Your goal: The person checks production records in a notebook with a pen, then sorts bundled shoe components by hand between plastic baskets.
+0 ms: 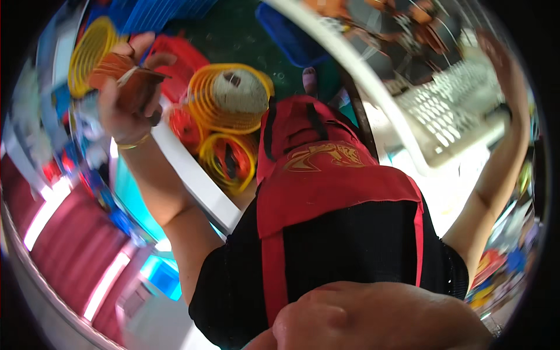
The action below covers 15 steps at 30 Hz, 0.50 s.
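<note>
My left hand (125,93) is raised at the upper left, closed around an orange-brown crab (137,90) with a pale tie across it. A thin yellow bracelet circles that wrist. At the far right, my right hand (503,70) is stretched out beside a white perforated basket (446,114). Its fingers are smeared, and whether they touch the basket I cannot tell. Beyond the basket lie several dark and orange tied crabs (408,44), blurred, inside a white tub (373,87).
Yellow round baskets (195,93) stand at left centre, one with a grey lump inside. A red basket (181,58) sits behind them. Blue crates (154,14) are at the far left, and a blue tub (289,38) is at the back. A white ledge (195,181) runs beneath my left arm.
</note>
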Available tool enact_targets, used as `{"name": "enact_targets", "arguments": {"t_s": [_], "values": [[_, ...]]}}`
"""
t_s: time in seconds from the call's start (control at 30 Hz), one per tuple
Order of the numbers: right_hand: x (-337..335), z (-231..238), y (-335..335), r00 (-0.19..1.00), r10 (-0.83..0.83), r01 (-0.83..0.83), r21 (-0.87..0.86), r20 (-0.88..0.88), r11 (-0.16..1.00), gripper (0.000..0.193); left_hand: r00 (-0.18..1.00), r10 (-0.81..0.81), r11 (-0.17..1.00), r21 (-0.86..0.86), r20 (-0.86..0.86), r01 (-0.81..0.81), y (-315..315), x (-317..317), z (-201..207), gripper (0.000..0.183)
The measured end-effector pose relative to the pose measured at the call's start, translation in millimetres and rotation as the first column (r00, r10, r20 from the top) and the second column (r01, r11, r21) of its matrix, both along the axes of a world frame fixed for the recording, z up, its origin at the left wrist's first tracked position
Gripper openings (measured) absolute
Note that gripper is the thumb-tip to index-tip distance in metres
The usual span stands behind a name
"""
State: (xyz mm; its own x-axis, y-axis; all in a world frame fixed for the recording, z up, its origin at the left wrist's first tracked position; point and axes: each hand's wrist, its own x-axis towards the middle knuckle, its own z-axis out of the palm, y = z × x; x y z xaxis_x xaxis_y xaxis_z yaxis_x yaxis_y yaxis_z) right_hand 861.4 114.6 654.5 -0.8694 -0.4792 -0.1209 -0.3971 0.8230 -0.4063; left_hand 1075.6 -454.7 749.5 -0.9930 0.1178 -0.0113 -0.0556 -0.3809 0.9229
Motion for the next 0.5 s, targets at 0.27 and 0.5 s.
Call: {"name": "enact_targets", "arguments": {"t_s": [0.27, 0.5], "values": [[-34, -32, 58, 0.995, 0.098, -0.100, 0.166, 0.022, 0.981, 0.036, 0.010, 0.466, -0.004, 0.013, 0.885, -1.000, -25, 366, -284, 0.023], [-77, -43, 74, 0.942, -0.261, 0.206, 0.251, 0.210, 0.946, 0.050, 0.109, 0.184, -0.308, 0.163, 0.977, -0.937, -13, 542, -438, 0.022]]}}
